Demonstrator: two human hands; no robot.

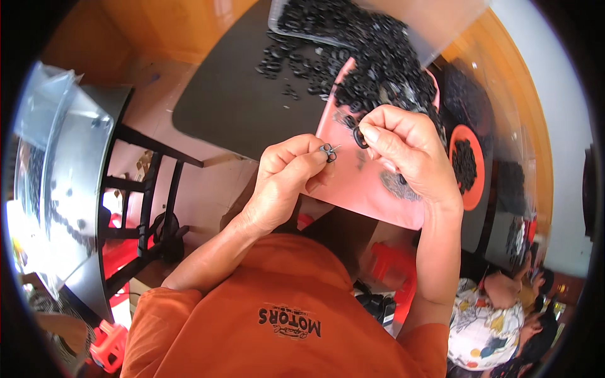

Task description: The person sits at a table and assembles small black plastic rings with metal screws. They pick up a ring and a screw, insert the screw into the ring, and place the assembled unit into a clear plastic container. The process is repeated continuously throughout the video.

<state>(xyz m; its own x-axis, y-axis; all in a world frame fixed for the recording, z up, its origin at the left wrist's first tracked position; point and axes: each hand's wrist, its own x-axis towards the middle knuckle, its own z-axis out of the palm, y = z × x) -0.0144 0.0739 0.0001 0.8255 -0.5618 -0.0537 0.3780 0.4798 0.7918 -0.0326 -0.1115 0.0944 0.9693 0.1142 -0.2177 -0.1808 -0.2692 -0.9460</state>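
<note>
My left hand (287,176) pinches a small black piece with round loops (328,152); a thin metal pin sticks out from it. Close to its right, my right hand (403,145) grips a black ring-shaped piece (360,137) between thumb and fingertips. The two pieces are apart. Under both hands lies a pink tray (372,201), its far part heaped with many black ring-like pieces (372,88). A patch of thin, pale pins (398,186) rests on the tray beneath my right wrist.
Loose black pieces spill over the dark table (239,94) toward a clear plastic bin (302,31). An orange plate (477,179) of black pieces sits at the right. Another table (82,189) with plastic sheeting stands left. A person in a patterned shirt (482,327) is at lower right.
</note>
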